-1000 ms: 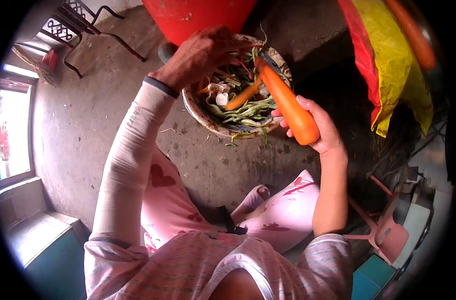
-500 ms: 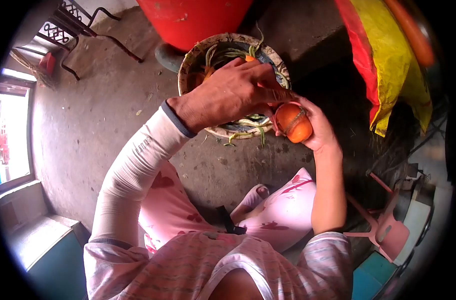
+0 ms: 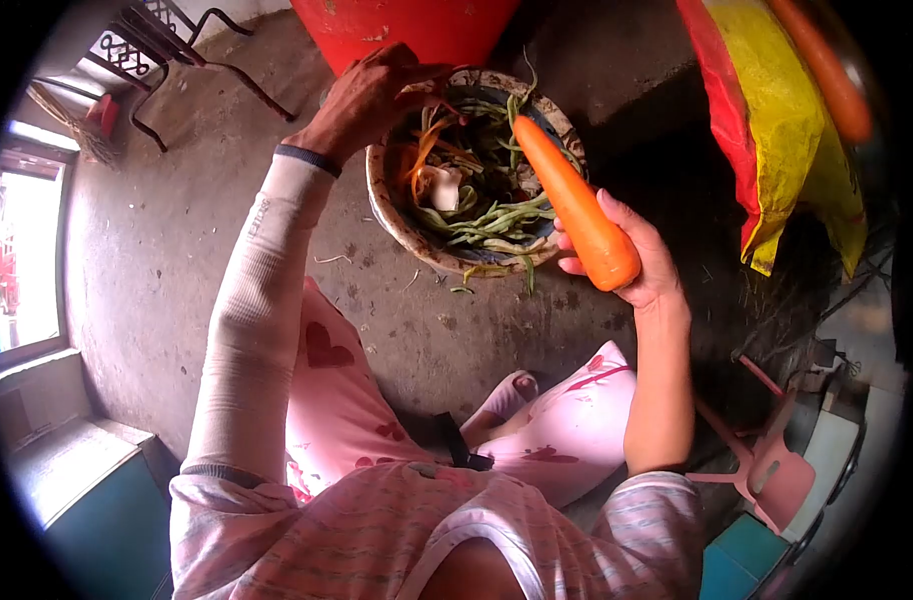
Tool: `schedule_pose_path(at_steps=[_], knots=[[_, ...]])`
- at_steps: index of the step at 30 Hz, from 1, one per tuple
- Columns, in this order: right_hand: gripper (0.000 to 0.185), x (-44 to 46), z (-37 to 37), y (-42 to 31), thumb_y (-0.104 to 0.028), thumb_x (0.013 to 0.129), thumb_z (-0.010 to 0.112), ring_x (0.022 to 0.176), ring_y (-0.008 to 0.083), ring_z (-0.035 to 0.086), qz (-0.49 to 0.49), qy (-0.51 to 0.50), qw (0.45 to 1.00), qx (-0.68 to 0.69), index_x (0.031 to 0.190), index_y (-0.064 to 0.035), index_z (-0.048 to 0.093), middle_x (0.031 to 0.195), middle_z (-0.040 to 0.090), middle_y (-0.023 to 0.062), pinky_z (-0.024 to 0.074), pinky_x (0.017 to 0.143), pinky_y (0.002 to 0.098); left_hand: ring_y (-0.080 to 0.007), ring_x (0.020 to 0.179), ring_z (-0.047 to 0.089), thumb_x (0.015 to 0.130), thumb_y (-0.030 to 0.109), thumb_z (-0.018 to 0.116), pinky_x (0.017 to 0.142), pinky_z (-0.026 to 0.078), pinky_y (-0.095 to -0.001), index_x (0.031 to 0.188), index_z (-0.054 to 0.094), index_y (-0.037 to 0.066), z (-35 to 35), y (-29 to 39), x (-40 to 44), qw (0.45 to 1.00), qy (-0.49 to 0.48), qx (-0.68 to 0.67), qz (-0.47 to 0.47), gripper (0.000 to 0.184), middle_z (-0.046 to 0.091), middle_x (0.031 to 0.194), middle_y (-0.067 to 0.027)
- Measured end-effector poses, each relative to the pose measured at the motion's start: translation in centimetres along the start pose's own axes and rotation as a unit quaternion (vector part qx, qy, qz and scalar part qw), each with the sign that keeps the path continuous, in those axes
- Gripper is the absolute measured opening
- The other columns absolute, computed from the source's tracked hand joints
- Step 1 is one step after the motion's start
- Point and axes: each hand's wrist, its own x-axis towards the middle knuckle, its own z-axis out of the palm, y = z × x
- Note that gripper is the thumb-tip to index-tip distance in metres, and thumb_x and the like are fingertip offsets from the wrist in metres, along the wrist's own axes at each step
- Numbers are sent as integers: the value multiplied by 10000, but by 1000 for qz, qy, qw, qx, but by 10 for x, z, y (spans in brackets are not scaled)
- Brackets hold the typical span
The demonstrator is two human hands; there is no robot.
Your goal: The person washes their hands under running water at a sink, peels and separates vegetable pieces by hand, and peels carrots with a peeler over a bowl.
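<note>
Carrot (image 3: 571, 195) sits right of the middle in our head view. Our right hand (image 3: 654, 257) grips its fat end, maybe so the tip stays free over the scrap bowl (image 3: 386, 220). Our left hand (image 3: 363, 98), upper middle, looks curled; we can't tell if it's gripping anything.

One camera sits on the head of the person and looks forward and steeply down to the floor (image 3: 212, 180). The person's shirt (image 3: 377, 520) is very near, at the bottom of the view; farther away is the basin (image 3: 385, 220), whose inside is seen from above, and beyond its far edge the red tub (image 3: 407, 25) is cut by the top. The view is wide, with dark rounded corners
</note>
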Motion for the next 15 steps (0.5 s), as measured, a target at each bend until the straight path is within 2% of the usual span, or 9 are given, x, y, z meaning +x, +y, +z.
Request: schedule_pose_path(at_steps=[2,4,5,7,9,10,13,14,15], knots=[[447,-1,6,1,-314,932,533,856,232,659,-17,31,999,-1,1202,42,512,1015,628,179,584,719,396,-256,874,572,819,262,652,774,480,-364,1151,659,164,-3,23,8,995,-3,-89,50,346,580,927,-89],[431,3,-1,3,-304,931,535,881,242,653,-2,5,1000,23,1202,31,517,1037,628,181,577,752,418,-232,924,570,788,252,679,776,480,-337,1132,666,147,-5,58,13,981,-34,-165,97,360,592,922,-61],[423,5,-5,5,-299,930,536,894,247,650,7,-7,999,34,1201,26,519,1048,628,182,574,768,429,-203,978,564,762,253,689,806,472,-337,1095,681,167,-5,70,15,973,-58,-111,193,344,601,971,-24],[407,8,-11,11,-300,936,513,905,258,646,-17,0,999,27,1209,3,521,1072,623,183,573,739,429,-186,1007,561,753,252,684,844,458,-357,1063,690,188,0,102,6,977,-81,-101,168,316,604,1034,11],[393,11,-13,15,-301,942,491,915,269,643,-40,2,999,20,1216,-20,523,1096,619,184,573,709,429,-191,904,561,728,238,704,768,486,-348,1210,636,275,1,118,3,969,-35,-80,230,488,554,948,-6],[403,10,-9,16,-314,945,473,901,268,646,-36,30,999,-10,1226,-28,519,1098,619,184,573,675,400,-196,919,559,714,247,707,791,484,-347,1200,640,278,4,115,2,970,-49,-98,219,491,563,962,-4],[445,-1,3,6,-324,914,543,862,220,653,-20,-16,999,-24,1214,5,528,1055,632,146,563,704,330,-202,902,568,729,227,705,782,493,-347,1191,644,266,9,91,10,971,-52,-85,218,468,568,976,-9],[451,-2,5,3,-330,913,542,852,214,653,-15,-8,999,-45,1211,8,528,1045,634,153,563,692,324,-202,927,574,799,236,659,801,471,-339,1166,657,230,6,79,14,968,-47,-129,211,367,582,922,-21],[457,-4,5,0,-335,911,541,842,209,653,-9,-1,998,-67,1208,12,529,1036,636,159,563,680,317,-208,857,571,802,253,660,757,468,-339,1174,653,225,-6,72,17,976,-61,-99,185,373,569,887,-44]])
